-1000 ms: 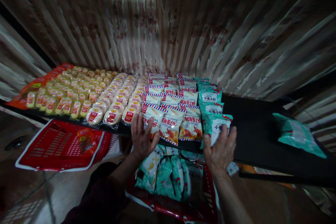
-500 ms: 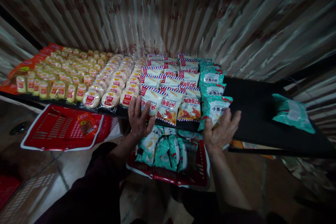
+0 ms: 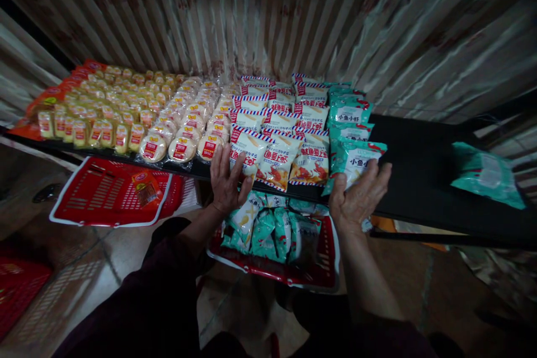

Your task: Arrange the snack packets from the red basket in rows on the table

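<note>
My left hand [image 3: 229, 180] has its fingers spread against the lower left of the front row of white snack bags [image 3: 274, 159], which have red and blue striped edges. On the right, my right hand [image 3: 356, 196] is open, its thumb and fingers apart, at the front teal snack bag [image 3: 356, 156]; whether the palm touches it I cannot tell. Several more teal bags are lined up behind that one. Below and between my hands, a red basket [image 3: 329, 254] holds several teal bags [image 3: 264, 235].
Round packaged crackers [image 3: 182, 148] and small yellow-wrapped cakes [image 3: 88, 131] fill the shelf's left, beside orange packets [image 3: 54, 95]. A lone teal bag [image 3: 489, 176] lies on the black shelf [image 3: 413, 179] at right. Another red basket [image 3: 100, 190] holds an orange packet. A pleated curtain hangs behind.
The view has shifted a little, so the shelf and its goods appear farther right and slightly higher. Both hands keep about the same places against the bags.
</note>
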A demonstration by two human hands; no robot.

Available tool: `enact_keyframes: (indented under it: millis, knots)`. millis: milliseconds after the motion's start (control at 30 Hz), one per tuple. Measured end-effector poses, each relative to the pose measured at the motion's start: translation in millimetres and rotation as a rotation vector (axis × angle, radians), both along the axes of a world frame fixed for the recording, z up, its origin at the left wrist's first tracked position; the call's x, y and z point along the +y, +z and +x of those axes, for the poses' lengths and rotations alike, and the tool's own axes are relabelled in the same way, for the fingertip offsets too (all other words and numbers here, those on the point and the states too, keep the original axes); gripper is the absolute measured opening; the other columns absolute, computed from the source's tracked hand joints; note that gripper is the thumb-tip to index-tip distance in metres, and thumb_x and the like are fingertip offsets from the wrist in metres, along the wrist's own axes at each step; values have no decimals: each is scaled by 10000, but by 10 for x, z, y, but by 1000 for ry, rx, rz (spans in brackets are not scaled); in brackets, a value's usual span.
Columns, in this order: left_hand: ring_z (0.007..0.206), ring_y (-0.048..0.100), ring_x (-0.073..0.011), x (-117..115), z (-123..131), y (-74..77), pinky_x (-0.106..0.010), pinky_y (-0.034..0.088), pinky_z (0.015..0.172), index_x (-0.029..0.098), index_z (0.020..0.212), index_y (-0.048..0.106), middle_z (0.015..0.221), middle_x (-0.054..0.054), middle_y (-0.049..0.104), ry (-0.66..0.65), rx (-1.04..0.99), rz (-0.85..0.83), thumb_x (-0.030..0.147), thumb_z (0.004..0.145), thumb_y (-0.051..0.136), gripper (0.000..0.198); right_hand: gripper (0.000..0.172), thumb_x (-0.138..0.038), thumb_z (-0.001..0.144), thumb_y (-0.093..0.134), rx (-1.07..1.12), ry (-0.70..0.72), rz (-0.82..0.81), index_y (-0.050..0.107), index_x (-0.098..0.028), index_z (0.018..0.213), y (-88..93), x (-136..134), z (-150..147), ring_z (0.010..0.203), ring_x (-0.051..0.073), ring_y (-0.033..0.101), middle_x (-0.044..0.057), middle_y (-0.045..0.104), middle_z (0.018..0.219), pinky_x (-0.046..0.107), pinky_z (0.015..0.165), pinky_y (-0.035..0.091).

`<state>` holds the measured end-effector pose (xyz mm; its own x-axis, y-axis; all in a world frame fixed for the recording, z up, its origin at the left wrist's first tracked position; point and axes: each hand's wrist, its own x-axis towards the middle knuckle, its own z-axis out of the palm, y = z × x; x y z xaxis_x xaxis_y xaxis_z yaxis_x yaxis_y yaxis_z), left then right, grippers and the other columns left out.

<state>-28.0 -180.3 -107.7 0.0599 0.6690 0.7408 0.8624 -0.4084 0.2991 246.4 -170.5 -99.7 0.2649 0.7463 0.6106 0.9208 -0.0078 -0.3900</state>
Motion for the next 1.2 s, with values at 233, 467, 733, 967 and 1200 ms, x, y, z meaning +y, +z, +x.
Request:
enact_keyframes:
  millis: [233, 467, 733, 967, 1200]
  knots:
    - [1428, 168, -332, 20, -2, 8, -517, 251, 1100, 146, 1339, 454, 1548, -149, 213, 3, 4, 4, 348, 847, 471, 532, 747, -555, 910, 344, -21, 9, -25, 208, -80, 1470, -25, 38, 26, 1383, 416, 226, 280, 214, 1497, 663, 1008, 279]
    - [1434, 148, -334, 51, -18, 6, -517, 231, 1108, 147, 1351, 443, 1562, -149, 166, -18, -26, 33, 322, 843, 499, 541, 819, -593, 890, 370, -43, 22, -22, 139, -79, 1484, -76, 35, 55, 1388, 420, 199, 278, 174, 1507, 661, 1012, 272]
    - [1427, 172, -344, 38, -35, 18, -536, 241, 1101, 173, 1411, 350, 1568, -150, 136, -25, -14, 52, 319, 833, 523, 620, 859, -601, 869, 402, -102, 64, 68, 98, -86, 1485, -187, -45, 162, 1409, 400, 127, 260, 119, 1521, 650, 1046, 219]
    - [1423, 170, -365, 36, -45, -25, -557, 246, 1094, 213, 1426, 329, 1567, -138, 148, -30, -20, 57, 298, 809, 569, 668, 777, -573, 882, 361, -117, 44, 118, 160, -113, 1476, -171, -85, 187, 1406, 397, 146, 244, 152, 1518, 652, 1030, 231]
    - [1416, 202, -363, 35, -6, -1, -545, 273, 1091, 199, 1408, 355, 1554, -167, 176, -25, 4, 56, 275, 765, 634, 705, 738, -557, 885, 371, -136, 65, 173, 190, -147, 1472, -135, -93, 172, 1401, 391, 179, 225, 190, 1516, 638, 1029, 248]
